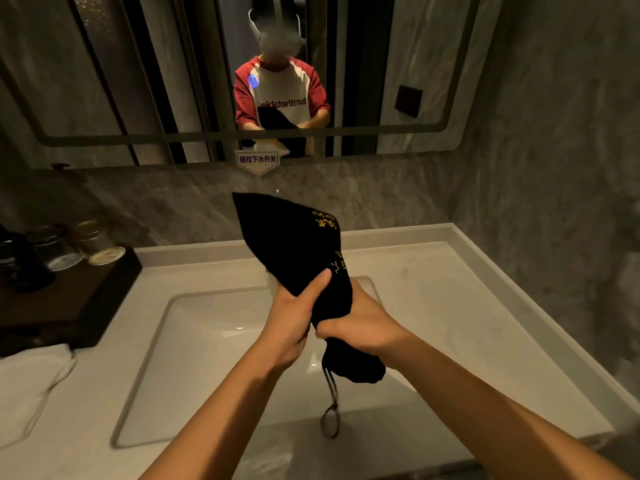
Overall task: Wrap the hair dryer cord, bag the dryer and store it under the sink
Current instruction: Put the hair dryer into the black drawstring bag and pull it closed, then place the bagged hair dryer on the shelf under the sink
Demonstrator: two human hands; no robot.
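A black cloth bag (287,244) with gold lettering is held up over the sink basin (207,341), its far corner pointing toward the mirror. My left hand (294,323) grips its middle from the left, thumb up against the cloth. My right hand (360,323) squeezes the gathered neck just below. The bunched mouth (356,368) hangs under my right hand, and a drawstring loop (330,417) dangles from it. The hair dryer itself is hidden; I cannot tell whether it is inside the bag.
A white counter (450,306) surrounds the sink. At the left stands a dark wooden tray (69,306) with glass jars (59,247) on it, and a white towel (27,393) lies in front of it. A mirror (415,64) and grey stone walls close the back and right.
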